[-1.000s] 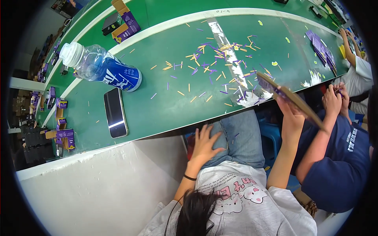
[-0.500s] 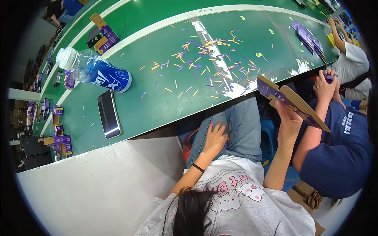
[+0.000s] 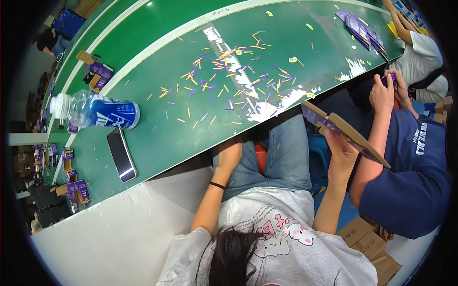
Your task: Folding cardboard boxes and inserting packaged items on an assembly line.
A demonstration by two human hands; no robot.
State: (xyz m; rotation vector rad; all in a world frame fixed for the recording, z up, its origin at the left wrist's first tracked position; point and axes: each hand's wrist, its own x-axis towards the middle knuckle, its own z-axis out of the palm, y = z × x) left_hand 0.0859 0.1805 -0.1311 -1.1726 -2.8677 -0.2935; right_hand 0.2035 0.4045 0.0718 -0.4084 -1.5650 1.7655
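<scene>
My right hand (image 3: 341, 155) is closed on a flat purple cardboard box blank (image 3: 350, 135), brown on its edges and inner side. It holds the blank tilted above my right thigh, just off the table edge. My left hand (image 3: 230, 153), with a dark band on the wrist, lies over my left thigh. Its fingers go under the edge of the green table (image 3: 157, 138) and are hidden. Many small purple and tan cardboard strips (image 3: 224, 88) lie scattered on the tabletop in front of me.
At the left are a plastic bottle with a blue label (image 3: 112, 113) and a phone (image 3: 121, 155). Flattened purple boxes (image 3: 361, 31) lie at the far right. A co-worker in a navy shirt (image 3: 405, 176) sits close on my right, holding a small purple item. Brown cartons (image 3: 367, 243) stand below.
My left hand has moved from my lap, where its fingers showed, forward under the table edge. My right hand still holds the box blank. The whole view has shifted somewhat.
</scene>
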